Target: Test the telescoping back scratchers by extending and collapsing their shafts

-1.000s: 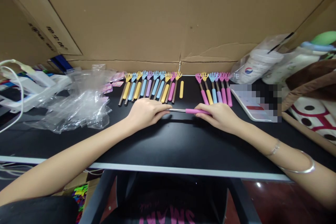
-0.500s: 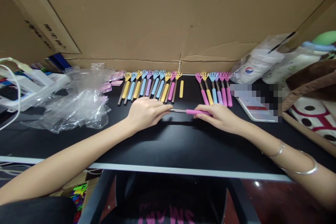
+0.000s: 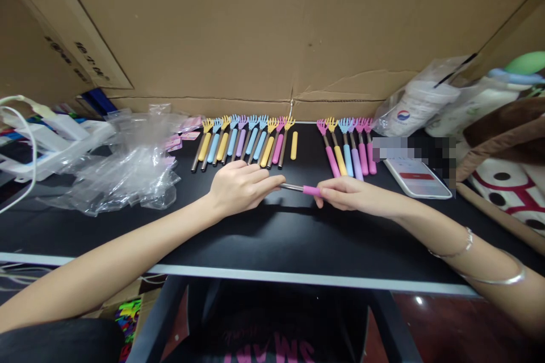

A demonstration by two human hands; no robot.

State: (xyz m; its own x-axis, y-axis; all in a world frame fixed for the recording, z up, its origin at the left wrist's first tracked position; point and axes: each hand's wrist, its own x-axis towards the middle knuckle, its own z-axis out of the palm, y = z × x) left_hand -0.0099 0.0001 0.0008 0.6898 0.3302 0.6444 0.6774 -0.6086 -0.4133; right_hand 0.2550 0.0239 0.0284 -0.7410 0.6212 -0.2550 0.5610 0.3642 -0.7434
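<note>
A back scratcher (image 3: 292, 186) with a thin metal rod is stretched level between my two hands, just above the black table. My left hand (image 3: 240, 190) is closed around one end of the rod; the claw head is hidden inside it. On the other side my right hand (image 3: 357, 195) pinches the pink handle sleeve (image 3: 311, 191), covering most of it. Beyond my left hand lies a row of colourful back scratchers (image 3: 232, 142) with handle sleeves beside their rods. A loose yellow sleeve (image 3: 294, 146) ends that row. Past my right hand, several back scratchers (image 3: 348, 160) have sleeves on their rods.
Clear plastic bags (image 3: 140, 173) are heaped at the left, beside a white power strip (image 3: 46, 159) with cables. A phone (image 3: 419, 178), a bagged cup (image 3: 409, 110) and a brown bag (image 3: 494, 142) stand right. A cardboard wall (image 3: 255, 28) closes the back.
My right hand has turned and its fingers now sit further along the pink sleeve, with less of it showing. The back scratcher's right end has dipped slightly. My left hand keeps its hold.
</note>
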